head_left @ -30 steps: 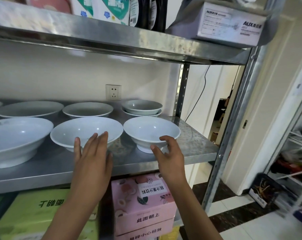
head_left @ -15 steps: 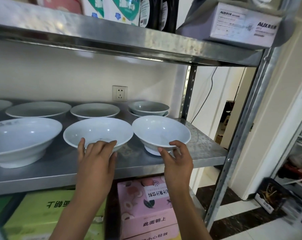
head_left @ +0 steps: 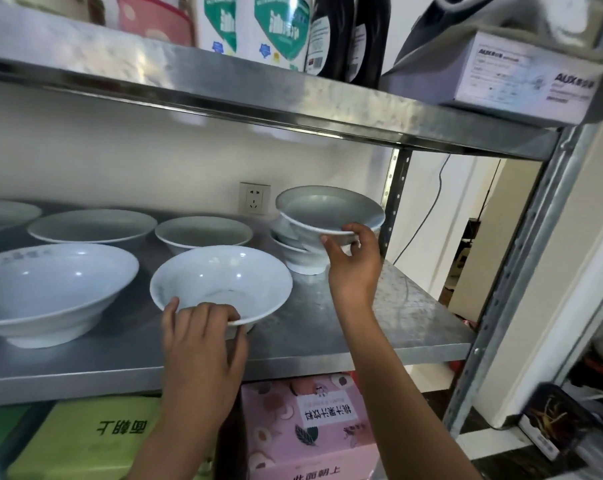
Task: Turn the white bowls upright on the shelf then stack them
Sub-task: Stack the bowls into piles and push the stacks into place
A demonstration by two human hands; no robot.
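Right hand (head_left: 353, 265) pinches the near rim of a white bowl (head_left: 329, 211), thumb on top, fingers curled under, holding it tilted over the small stack of bowls (head_left: 293, 247) at the back right of the metal shelf (head_left: 379, 323). The held bowl is upright and sits on or just above the stack; cannot tell if it is fully seated. Left hand (head_left: 201, 336) grips the near rim of another white bowl (head_left: 220, 282) at the front middle of the shelf, fingers curled over the edge, thumb out to the left. That bowl is upright, base on the shelf. Large white bowl (head_left: 50, 289) stands upright to its left, apart from it. Behind are shallower bowls (head_left: 92, 225) in a row, all upright. Wall socket (head_left: 255, 199) behind the stack. Pink box (head_left: 307, 427) and green box (head_left: 95, 438) sit on the level below.
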